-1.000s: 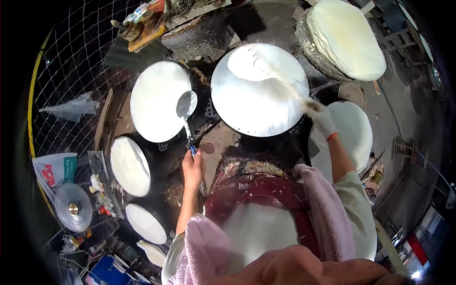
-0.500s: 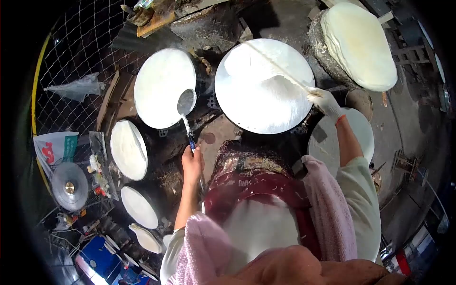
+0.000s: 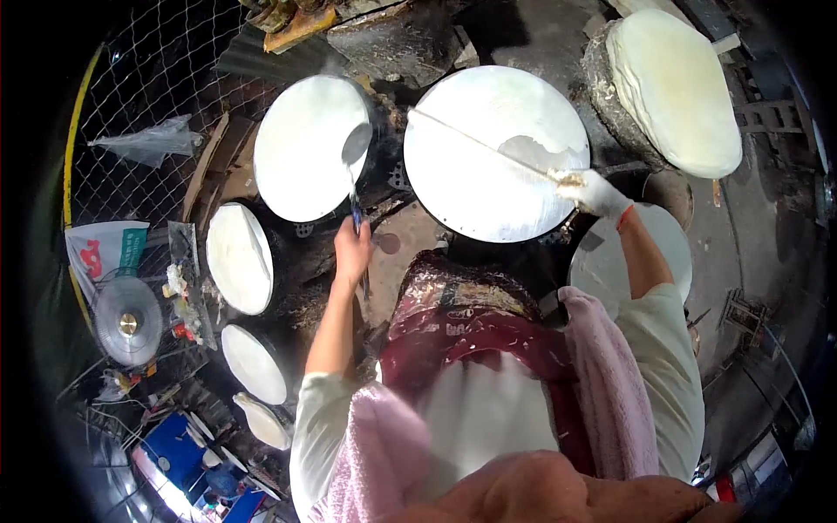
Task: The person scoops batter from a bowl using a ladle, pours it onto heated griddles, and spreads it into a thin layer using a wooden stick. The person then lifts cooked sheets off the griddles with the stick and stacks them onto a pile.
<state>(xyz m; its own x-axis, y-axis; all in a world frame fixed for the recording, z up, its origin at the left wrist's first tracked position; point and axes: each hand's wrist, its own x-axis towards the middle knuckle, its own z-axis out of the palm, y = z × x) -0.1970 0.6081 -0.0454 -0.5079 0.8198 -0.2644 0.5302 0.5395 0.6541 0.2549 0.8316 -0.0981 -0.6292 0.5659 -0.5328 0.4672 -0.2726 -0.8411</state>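
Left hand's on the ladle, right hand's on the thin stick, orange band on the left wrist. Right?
No: the head view shows the orange band on the right wrist. Left hand on the ladle, right hand on the thin stick: both correct.

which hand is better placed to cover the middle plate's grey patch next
Right, probably: the gloved right hand grips a stick reaching across the middle plate by the grey patch, while the left hand holds a ladle over another plate.
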